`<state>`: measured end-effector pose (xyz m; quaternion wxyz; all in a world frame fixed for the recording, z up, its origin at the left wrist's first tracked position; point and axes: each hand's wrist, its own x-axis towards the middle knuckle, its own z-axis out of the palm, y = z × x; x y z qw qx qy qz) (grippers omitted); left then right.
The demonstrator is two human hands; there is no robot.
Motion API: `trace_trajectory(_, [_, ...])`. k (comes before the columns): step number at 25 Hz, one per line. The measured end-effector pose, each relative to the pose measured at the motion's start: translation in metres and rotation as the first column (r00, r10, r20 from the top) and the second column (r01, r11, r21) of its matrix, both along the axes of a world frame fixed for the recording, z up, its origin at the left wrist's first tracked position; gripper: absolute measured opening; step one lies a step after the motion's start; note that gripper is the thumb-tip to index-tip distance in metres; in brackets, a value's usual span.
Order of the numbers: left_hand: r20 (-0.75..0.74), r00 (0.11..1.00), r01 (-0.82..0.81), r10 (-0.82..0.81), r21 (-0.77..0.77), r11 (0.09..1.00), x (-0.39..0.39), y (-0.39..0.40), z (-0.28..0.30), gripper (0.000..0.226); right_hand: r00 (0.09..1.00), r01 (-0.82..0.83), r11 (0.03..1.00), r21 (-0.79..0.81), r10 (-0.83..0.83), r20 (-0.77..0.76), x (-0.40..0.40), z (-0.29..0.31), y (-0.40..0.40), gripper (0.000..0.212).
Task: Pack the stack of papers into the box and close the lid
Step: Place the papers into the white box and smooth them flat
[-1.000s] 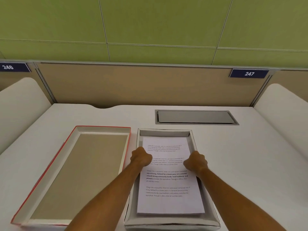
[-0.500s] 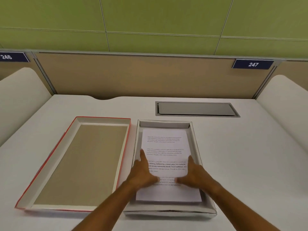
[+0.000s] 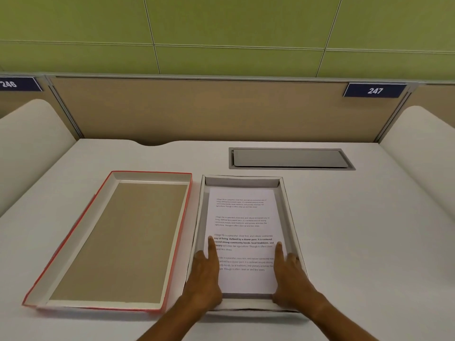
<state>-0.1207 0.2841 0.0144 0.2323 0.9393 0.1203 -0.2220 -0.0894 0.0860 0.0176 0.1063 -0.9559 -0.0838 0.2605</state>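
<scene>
The stack of papers (image 3: 243, 239) is white, its top sheet printed with four short blocks of black text, one partly in bold, and it lies flat inside the box (image 3: 288, 217), near the front edge of the table (image 3: 369, 242) and about midway along it. The box is a shallow white tray with low walls, and a narrow strip of its floor shows around the stack on the far and side edges. The left hand (image 3: 205, 279) lies flat over the stack's near left edge, fingers spread and index finger pointing away along the margin; the right hand (image 3: 290, 274) lies the same way on the near right edge. Neither is clasped on anything. Both hands cover the near corners of the sheet and parts of the box's side walls. Just to the left of the box, apart from it, the lid (image 3: 110, 242) lies upside down: red outside, white walls, brown card inside, with nothing in it. Towards the table's far edge sits a grey metal cable hatch (image 3: 290, 158), closed. A beige partition (image 3: 197, 109) carries a blue plate (image 3: 374, 90) reading 247.
</scene>
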Motion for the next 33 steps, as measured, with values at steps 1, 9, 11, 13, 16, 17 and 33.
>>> trace_trajectory(1, [0.001, 1.000, 0.000, 0.000, 0.008, 1.000, 0.001, 0.000, 0.000, 0.121, 1.000, 0.001, 1.000, -0.005, -0.001, -0.002, 0.000, 0.000, 0.000, 0.117])
trace_trajectory(9, [0.031, 0.964, -0.218, 0.265, -0.480, 0.850, 0.021, 0.010, 0.030, 0.100, 0.951, 0.301, 0.857, 0.419, -0.237, -0.200, 0.033, 0.012, -0.002, 0.093])
trace_trajectory(11, [-0.114, 0.916, -0.368, 0.385, -0.620, 0.693, 0.034, 0.013, 0.037, 0.101, 0.897, 0.441, 0.724, 0.530, -0.368, -0.243, 0.041, 0.019, 0.004, 0.056])
trace_trajectory(13, [-0.232, 0.883, -0.435, 0.407, -0.731, 0.526, 0.043, 0.016, 0.038, 0.102, 0.841, 0.539, 0.662, 0.521, -0.450, -0.299, 0.047, 0.025, 0.009, 0.049])
trace_trajectory(16, [-0.311, 0.829, -0.508, 0.465, -0.766, 0.393, 0.042, 0.022, 0.044, 0.116, 0.811, 0.585, 0.632, 0.508, -0.442, -0.384, 0.054, 0.027, 0.006, 0.067])
trace_trajectory(17, [-0.327, 0.817, -0.526, 0.474, -0.760, 0.382, 0.041, 0.024, 0.043, 0.122, 0.807, 0.589, 0.618, 0.520, -0.427, -0.407, 0.054, 0.028, 0.005, 0.069])
trace_trajectory(33, [0.230, 0.919, -0.271, 0.319, -0.220, 0.937, 0.023, 0.001, 0.043, 0.093, 0.937, -0.001, 0.932, 0.362, -0.125, 0.326, 0.037, 0.028, 0.028, 0.092])
